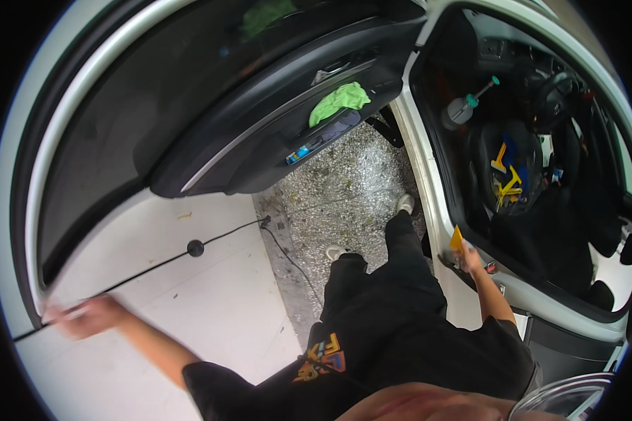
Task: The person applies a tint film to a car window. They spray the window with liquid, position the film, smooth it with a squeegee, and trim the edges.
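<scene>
My left hand (86, 316) is at the edge of the open car door (105, 133), near the lower corner of its window frame. Motion smears its fingers, so whether it grips anything cannot be made out. Beside the car's door sill, my right hand (470, 259) is closed on a flat yellow scraper (457, 237), its pointed end up. A bright green cloth (338, 103) lies in the door's pocket, with a small blue packet (300, 153) lower in the same pocket.
On the dark car seat (484, 154) lie several yellow squeegee tools (510, 184). A pump spray bottle (460, 111) with a teal top stands farther inside, near the steering wheel (556, 95). A black cord (154, 265) crosses the white floor panel (218, 302) to the speckled floor (330, 189).
</scene>
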`<state>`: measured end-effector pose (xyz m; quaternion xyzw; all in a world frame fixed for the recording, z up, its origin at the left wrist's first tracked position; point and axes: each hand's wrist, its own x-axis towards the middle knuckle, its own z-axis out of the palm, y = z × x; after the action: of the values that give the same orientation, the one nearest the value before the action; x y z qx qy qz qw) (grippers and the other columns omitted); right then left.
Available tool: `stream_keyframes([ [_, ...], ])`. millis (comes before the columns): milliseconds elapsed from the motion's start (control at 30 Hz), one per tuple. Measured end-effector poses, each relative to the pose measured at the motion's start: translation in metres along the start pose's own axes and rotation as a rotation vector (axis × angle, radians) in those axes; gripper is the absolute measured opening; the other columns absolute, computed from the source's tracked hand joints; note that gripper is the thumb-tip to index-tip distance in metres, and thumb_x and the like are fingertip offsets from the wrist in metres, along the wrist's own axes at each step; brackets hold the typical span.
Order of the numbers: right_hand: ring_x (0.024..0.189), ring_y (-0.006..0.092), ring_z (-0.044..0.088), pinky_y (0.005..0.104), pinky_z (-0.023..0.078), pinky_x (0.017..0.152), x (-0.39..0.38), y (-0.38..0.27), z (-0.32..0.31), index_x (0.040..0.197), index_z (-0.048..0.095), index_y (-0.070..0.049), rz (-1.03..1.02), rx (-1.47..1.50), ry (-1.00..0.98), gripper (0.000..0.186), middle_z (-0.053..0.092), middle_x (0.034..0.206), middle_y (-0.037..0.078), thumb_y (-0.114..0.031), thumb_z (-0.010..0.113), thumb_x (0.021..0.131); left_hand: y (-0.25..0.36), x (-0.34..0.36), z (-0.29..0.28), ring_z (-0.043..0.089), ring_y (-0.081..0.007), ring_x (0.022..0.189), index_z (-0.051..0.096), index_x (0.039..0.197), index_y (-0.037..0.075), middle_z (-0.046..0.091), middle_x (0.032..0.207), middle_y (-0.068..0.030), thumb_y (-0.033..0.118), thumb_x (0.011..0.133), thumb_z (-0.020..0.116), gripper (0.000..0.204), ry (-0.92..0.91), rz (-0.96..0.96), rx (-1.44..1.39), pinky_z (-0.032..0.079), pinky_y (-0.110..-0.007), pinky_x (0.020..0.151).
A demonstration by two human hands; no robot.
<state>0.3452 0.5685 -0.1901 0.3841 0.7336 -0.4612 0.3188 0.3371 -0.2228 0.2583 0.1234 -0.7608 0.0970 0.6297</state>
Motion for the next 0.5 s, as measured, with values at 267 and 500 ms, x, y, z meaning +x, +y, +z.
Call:
stream_keyframes([
  [267,0.067,0.0264,0.056,0.0374,0.044,0.064,0.156,-0.052,-0.028,0.081,0.053,0.003,-0.56,-0.149,0.408,0.045,0.058,0.072,0.017,-0.041,0.06,0.086,0.281,-0.448,-0.024,0.061,-0.0341,0.086,0.063,0.105,0.01,0.066,0.092,-0.0152,0.028,0.082,0.061,0.029,-1.74,-0.001,-0.625,0.048,-0.044,0.077],
  [500,0.053,0.0028,0.03,0.02,0.023,0.044,0.171,-0.171,0.0,0.087,0.051,-0.014,-0.452,0.451,-0.232,0.035,0.033,0.063,-0.008,-0.044,0.037,0.097,0.525,-0.433,0.053,0.063,-0.0288,0.093,0.053,0.119,0.016,0.064,0.101,-0.0124,0.037,0.088,0.056,0.038,-1.977,-0.667,-0.808,0.049,-0.035,0.079],
])
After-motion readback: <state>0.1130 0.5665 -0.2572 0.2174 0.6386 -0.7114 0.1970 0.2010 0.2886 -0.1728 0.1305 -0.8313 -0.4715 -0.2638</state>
